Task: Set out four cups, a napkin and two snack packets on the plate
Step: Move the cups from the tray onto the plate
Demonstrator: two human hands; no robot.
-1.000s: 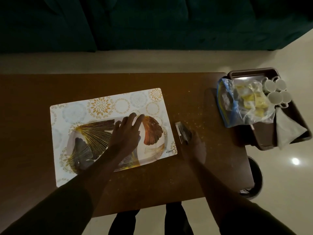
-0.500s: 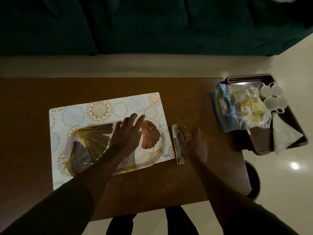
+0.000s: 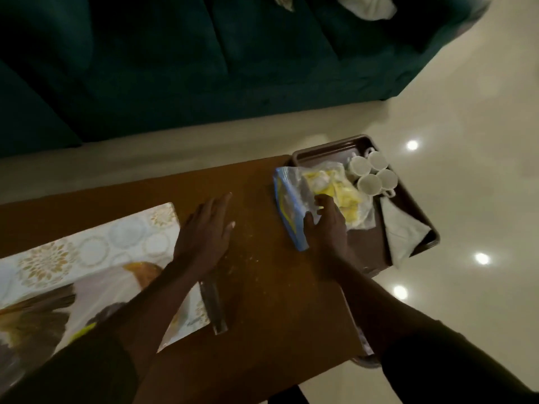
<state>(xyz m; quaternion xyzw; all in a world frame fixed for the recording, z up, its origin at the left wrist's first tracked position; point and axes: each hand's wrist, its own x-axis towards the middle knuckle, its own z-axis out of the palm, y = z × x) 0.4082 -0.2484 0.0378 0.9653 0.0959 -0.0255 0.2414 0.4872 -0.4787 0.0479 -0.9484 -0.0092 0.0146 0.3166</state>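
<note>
Nearest me I see the brown bench (image 3: 277, 287), its top flecked with pale crumbs. At its left lies a patterned mat (image 3: 96, 252) with the plate (image 3: 96, 290) on it, bare of cups or packets. A narrow dark strip (image 3: 214, 307) lies just beside the mat's right edge. My left hand (image 3: 204, 240) sits flat over the bench by that edge, fingers (image 3: 223, 205) straight and close together, holding nothing. Farther right, my right hand (image 3: 328, 225) rests on a clear bag (image 3: 294, 205) with a blue edge; its fingers (image 3: 320, 201) are curled on the plastic, but I cannot tell if they grip it. Yellow packets (image 3: 344, 193) show inside. The bag overhangs a brown tray (image 3: 414, 208) at the bench's end, which holds four white cups (image 3: 374, 176) clustered together and a folded grey napkin (image 3: 401, 231). Beyond, there's glossy cream floor (image 3: 466, 97) with light spots, then a dark teal sofa (image 3: 175, 68).
</note>
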